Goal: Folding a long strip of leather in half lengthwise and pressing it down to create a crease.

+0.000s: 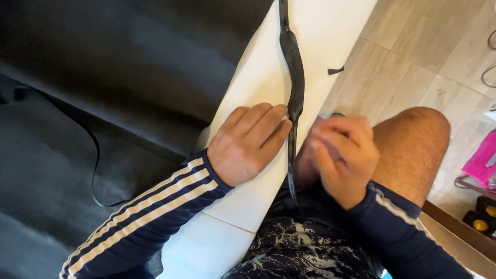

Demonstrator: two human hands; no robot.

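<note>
The left hand is lying flat on a white board, fingers together and extended, fingertips pressing at the edge of a long black strip that is running up the board's middle. The right hand is curling into a loose fist just right of the strip, beside the bare knee — something dark is showing at its top, but whether it is gripping a tool I cannot tell. A small black scrap is lying near the board's right edge. Judgement: the work is going well only while the flat hand is pinning strip and board firmly — any slip would skew the line.
</note>
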